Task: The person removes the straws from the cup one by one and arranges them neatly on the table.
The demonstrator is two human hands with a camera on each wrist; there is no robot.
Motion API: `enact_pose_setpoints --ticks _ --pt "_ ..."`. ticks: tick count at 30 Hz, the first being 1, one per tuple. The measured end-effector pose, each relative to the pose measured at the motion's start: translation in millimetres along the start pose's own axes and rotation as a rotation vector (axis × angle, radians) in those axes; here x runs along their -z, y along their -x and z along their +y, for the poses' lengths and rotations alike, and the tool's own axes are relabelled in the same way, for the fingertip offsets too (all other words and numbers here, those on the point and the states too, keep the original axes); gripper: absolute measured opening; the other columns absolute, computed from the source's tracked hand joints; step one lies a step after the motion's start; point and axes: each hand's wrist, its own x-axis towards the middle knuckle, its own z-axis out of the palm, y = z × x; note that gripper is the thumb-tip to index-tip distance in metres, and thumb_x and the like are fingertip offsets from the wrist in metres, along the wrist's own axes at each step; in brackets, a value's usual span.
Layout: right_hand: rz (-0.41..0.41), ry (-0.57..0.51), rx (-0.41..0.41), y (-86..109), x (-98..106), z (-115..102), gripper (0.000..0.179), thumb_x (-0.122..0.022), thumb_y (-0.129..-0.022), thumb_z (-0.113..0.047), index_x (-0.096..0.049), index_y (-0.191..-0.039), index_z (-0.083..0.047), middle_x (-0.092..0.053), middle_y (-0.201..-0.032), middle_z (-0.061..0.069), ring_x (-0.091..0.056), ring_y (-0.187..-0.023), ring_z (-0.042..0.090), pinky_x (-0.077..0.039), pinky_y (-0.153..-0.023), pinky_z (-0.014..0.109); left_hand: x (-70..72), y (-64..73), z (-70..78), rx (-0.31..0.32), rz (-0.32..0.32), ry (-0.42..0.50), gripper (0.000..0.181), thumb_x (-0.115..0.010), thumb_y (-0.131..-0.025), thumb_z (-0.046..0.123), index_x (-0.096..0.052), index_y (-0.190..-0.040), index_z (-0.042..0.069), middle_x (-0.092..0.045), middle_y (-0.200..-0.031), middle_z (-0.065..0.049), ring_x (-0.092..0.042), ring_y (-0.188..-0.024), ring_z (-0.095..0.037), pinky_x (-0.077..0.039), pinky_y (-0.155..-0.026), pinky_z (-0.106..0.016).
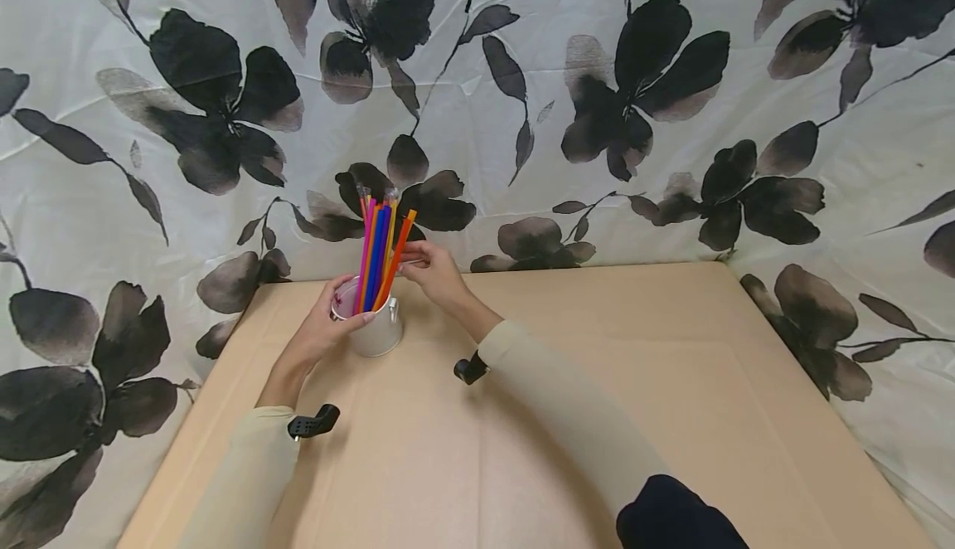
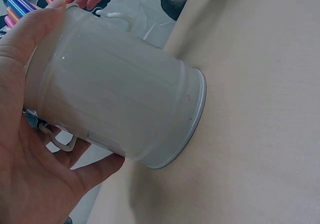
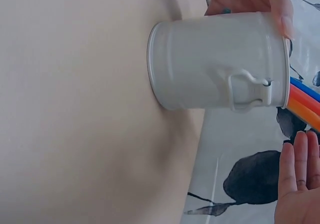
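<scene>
A small white metal pail point(image 1: 376, 335) with side handles stands upright near the table's far edge. Several colored pens and pencils point(image 1: 379, 250) lean in it, among them pink, blue, yellow and orange ones. My left hand point(image 1: 322, 329) grips the pail from the left, thumb at the rim and fingers round the far side, as the left wrist view also shows. Beside the orange pens, my right hand point(image 1: 440, 279) is raised just right of the rim. Its fingers point(image 3: 300, 159) look straight in the right wrist view; whether they touch a pen is hard to tell.
The light brown table point(image 1: 582, 400) spreads toward the front and right. Behind it hangs a white cloth point(image 1: 477, 118) with dark flowers, which also shows along both sides. Dark wrist cameras point(image 1: 313, 422) sit on both sleeves.
</scene>
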Motion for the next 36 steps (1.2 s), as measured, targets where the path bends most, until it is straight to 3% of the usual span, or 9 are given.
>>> enact_pose_setpoints --ticks 8,12,18,21,29,32,36 --pt "0.026 0.026 -0.020 1.4 -6.5 2.5 0.027 -0.071 -0.095 -0.009 -0.067 -0.121 0.001 -0.072 -0.111 0.014 -0.070 -0.096 0.022 -0.058 -0.084 0.026 -0.8 15.9 20.8 0.005 -0.022 0.009 0.095 -0.076 -0.092 0.028 -0.012 -0.162 0.017 -0.022 -0.161 -0.024 -0.021 -0.148 -0.047 -0.022 -0.117 -0.071" --pt "0.048 0.061 -0.018 1.7 -7.7 2.1 0.025 -0.073 -0.095 -0.015 -0.069 -0.116 -0.002 -0.072 -0.106 0.009 -0.068 -0.091 0.018 -0.058 -0.080 0.025 -0.6 18.5 23.4 -0.003 -0.028 -0.001 0.096 -0.075 -0.092 0.029 -0.011 -0.162 0.017 -0.021 -0.161 -0.025 -0.021 -0.147 -0.048 -0.023 -0.115 -0.072" --pt "0.051 0.076 -0.012 2.5 -9.4 -2.0 0.022 -0.072 -0.095 -0.012 -0.068 -0.113 0.001 -0.071 -0.104 0.011 -0.069 -0.092 0.022 -0.058 -0.080 0.024 -1.2 18.3 25.3 0.001 -0.032 0.007 0.095 -0.076 -0.092 0.028 -0.012 -0.162 0.017 -0.020 -0.162 -0.024 -0.020 -0.148 -0.047 -0.022 -0.116 -0.072" --pt "0.055 0.052 -0.018 2.9 -9.7 -2.9 0.020 -0.070 -0.095 -0.008 -0.067 -0.113 0.001 -0.070 -0.103 0.012 -0.070 -0.090 0.025 -0.059 -0.081 0.025 -0.5 13.9 20.6 -0.008 -0.035 0.008 0.095 -0.076 -0.092 0.029 -0.012 -0.162 0.017 -0.020 -0.162 -0.024 -0.019 -0.148 -0.047 -0.021 -0.116 -0.072" --pt "0.057 -0.034 -0.002 2.5 -2.7 -4.7 0.022 -0.067 -0.097 -0.008 -0.063 -0.117 0.001 -0.066 -0.105 0.015 -0.071 -0.092 0.039 -0.061 -0.080 0.028 1.7 -2.7 -11.0 -0.031 -0.006 -0.036 0.098 -0.076 -0.091 0.039 -0.011 -0.163 0.030 -0.020 -0.164 -0.017 -0.019 -0.150 -0.043 -0.022 -0.116 -0.071" --pt "0.072 -0.036 0.026 1.7 2.7 -7.5 0.023 -0.067 -0.097 -0.007 -0.063 -0.118 0.002 -0.065 -0.104 0.016 -0.071 -0.091 0.041 -0.061 -0.079 0.028 0.8 -2.9 -12.0 -0.037 -0.004 -0.035 0.098 -0.076 -0.091 0.038 -0.010 -0.163 0.029 -0.019 -0.164 -0.017 -0.018 -0.150 -0.044 -0.023 -0.116 -0.071" --pt "0.092 -0.025 0.066 0.6 10.1 -11.9 0.022 -0.066 -0.098 -0.007 -0.061 -0.118 0.001 -0.064 -0.104 0.015 -0.074 -0.085 0.031 -0.062 -0.079 0.028 0.0 2.2 -3.2 -0.032 -0.012 -0.020 0.098 -0.076 -0.091 0.037 -0.011 -0.163 0.026 -0.020 -0.163 -0.019 -0.019 -0.150 -0.044 -0.022 -0.116 -0.071"
